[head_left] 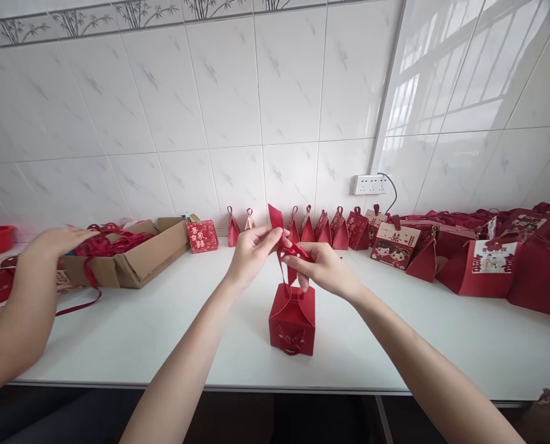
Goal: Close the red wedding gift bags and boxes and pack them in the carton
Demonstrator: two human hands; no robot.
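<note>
A small red gift box stands on the white table in front of me. A red ribbon rises from the box's top. My left hand pinches the ribbon above the box, fingers closed on it. My right hand grips the same ribbon just to the right, also closed. Both hands hover a little above the box's top flaps.
Another person's hand reaches into a cardboard box of red ribbons at the left. A row of small red boxes lines the tiled wall. Larger red gift bags crowd the right. A wall socket sits above them.
</note>
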